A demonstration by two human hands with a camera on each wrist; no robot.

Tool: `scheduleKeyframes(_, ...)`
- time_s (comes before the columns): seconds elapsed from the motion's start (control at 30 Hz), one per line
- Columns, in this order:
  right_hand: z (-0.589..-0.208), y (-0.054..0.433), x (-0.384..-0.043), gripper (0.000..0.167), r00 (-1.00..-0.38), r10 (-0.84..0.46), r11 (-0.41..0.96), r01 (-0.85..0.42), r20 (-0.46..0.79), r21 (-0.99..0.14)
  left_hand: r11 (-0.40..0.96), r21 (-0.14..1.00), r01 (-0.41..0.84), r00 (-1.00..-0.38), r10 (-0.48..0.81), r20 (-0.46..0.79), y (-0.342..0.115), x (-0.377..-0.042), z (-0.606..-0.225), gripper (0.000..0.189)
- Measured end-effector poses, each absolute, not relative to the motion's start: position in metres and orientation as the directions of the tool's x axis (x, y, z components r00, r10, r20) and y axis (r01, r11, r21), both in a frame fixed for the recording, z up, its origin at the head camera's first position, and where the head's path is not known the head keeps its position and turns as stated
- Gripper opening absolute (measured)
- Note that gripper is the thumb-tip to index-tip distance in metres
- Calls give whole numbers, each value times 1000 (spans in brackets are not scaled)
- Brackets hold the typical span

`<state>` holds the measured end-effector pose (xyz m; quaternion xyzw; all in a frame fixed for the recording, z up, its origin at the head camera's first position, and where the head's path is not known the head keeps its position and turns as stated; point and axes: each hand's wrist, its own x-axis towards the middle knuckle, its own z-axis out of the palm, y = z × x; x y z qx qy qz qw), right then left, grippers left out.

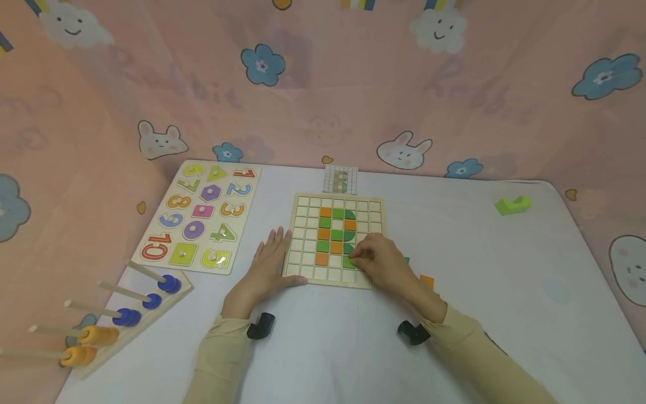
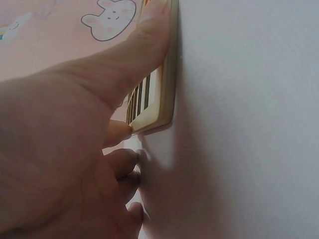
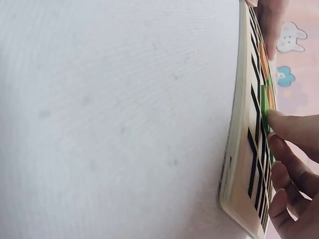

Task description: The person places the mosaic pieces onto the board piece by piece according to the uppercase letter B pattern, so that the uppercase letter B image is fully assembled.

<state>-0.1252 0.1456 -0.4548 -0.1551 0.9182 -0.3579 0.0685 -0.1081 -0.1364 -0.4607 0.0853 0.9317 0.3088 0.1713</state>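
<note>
A wooden grid board lies on the table, with orange and green square tiles and dark green rounded tiles set in its cells. My left hand rests at the board's left edge, fingers extended. Its thumb lies over the front rim. Over the lower right part of the pattern, my right hand pinches a green square tile with thumb and curled fingers, low at the board's surface. The right wrist view shows the thumb against this green tile; the hand hides some cells.
Behind the board is a small pattern card. A number-and-shape puzzle lies left, with a peg stacker nearer. An orange tile and a partly hidden green piece lie right; a light green block sits far right.
</note>
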Motion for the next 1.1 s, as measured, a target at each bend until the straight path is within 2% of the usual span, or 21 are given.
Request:
scheduleKeyframes(0.2,-452,170,-121,19,-934,-350,736,-227,-71,-638,795,604,52,-927,263,-266,-137,-108,-462,118)
scheduleKeyframes(0.47,-449,220,-117,64,-914,-367,778,-200,-172,-596,793,607,51,-928,263,-265,-137,-108,-463,119)
scheduleKeyframes(0.6,-444,242,-112,80,-892,-398,788,-213,-213,-578,797,603,50,-926,263,-272,-137,-109,-463,119)
scheduleKeyframes(0.8,-437,274,-98,88,-886,-381,800,-173,-264,-575,803,594,51,-923,266,-279,-137,-110,-462,119)
scheduleKeyframes(1.1,-440,291,-81,87,-909,-298,822,-90,-290,-562,807,589,46,-923,259,-283,-136,-110,-462,119)
